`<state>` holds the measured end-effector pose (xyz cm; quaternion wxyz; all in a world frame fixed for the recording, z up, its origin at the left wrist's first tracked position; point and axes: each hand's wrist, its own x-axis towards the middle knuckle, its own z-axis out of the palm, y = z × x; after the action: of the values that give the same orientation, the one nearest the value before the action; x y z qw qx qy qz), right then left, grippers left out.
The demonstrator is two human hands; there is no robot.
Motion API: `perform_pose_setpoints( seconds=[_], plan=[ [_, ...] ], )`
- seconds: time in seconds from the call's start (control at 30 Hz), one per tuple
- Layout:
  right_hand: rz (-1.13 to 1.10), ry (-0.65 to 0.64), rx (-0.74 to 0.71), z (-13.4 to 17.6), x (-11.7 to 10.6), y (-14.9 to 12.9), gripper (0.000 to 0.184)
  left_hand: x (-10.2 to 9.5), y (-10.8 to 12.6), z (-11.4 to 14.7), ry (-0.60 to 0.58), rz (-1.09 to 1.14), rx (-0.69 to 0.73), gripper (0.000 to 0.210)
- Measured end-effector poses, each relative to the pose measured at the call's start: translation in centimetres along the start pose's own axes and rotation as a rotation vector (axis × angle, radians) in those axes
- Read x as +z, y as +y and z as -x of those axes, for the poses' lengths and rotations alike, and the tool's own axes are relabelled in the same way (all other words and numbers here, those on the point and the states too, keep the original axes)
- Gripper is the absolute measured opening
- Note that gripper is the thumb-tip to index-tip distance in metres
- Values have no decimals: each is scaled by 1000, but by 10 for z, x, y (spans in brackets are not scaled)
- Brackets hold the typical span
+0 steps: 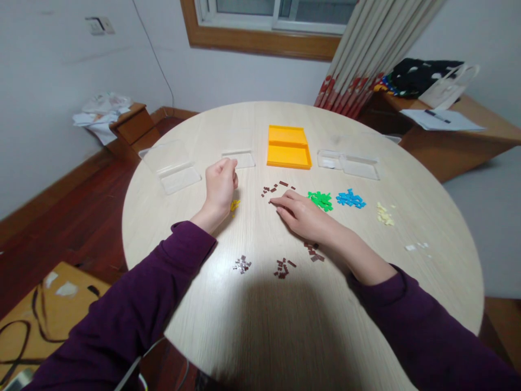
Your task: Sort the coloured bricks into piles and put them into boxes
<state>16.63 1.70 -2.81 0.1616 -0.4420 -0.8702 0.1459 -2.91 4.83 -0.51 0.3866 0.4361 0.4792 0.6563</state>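
Note:
My left hand (222, 184) is closed in a fist above the table, left of centre; whatever it may hold is hidden. Beneath and beside it lie small yellow toy bricks (235, 205). My right hand (299, 213) reaches across the middle with its fingers stretched out and the thumb apart. Its index fingertip touches a tiny brown brick (269, 202) on the tabletop. Just beyond are several loose brown bricks (284, 184). Green bricks (321, 201) are heaped right of that hand, and more brown bricks (315, 253) lie partly under its wrist.
A yellow open case (288, 164) stands at the back of the round table (252, 228). Clear plastic boxes (179, 178) flank it. Blue bricks (350, 199), cream bricks (384, 215) and white pieces (411, 247) lie rightward; shiny grey pieces (242, 264) and brown bricks (281, 268) sit nearer me.

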Motion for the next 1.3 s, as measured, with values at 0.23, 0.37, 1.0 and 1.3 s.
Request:
perform_pose_setpoints(
  seconds=[0.23,0.37,1.0,1.3],
  plan=[
    [-37,-53,-149,8,-6,-9,33,1,3,1,-2,25,-44,45],
    [-1,-46,-189,10,-3,-12,33,0,3,1,-7,34,-50,45],
    [-243,-275,-63,22,-45,-23,34,0,0,0,-4,1,-43,43],
    [12,-59,-9,-5,-1,-3,53,-1,-2,0,-1,-32,-19,40]
  ],
)
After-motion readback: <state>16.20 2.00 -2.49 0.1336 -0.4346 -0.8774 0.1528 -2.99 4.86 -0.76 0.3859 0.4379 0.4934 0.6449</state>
